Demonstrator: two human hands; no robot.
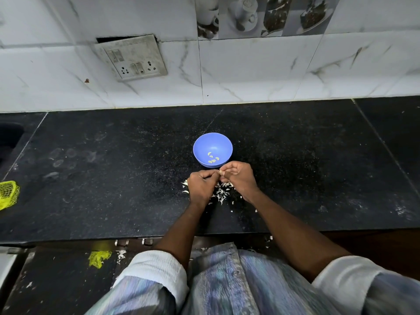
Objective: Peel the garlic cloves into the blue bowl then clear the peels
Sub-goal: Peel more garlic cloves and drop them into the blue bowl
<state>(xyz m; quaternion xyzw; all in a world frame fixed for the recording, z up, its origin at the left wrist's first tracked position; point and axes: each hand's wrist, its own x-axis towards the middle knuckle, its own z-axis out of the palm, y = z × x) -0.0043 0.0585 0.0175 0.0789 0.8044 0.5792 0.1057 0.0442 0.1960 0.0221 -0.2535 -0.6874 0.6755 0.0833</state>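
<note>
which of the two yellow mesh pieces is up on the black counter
The yellow mesh at the far left edge lies on the counter. The other yellow mesh scrap sits lower, below the counter's front edge, near the left sleeve.

A black speckled stone counter (113, 178) carries a blue bowl (212, 144) near its middle. Just in front of the bowl lies a scatter of white garlic peels (223, 192). Far left of the bowl, at the counter's edge, sits yellow netting (8, 194).
</note>
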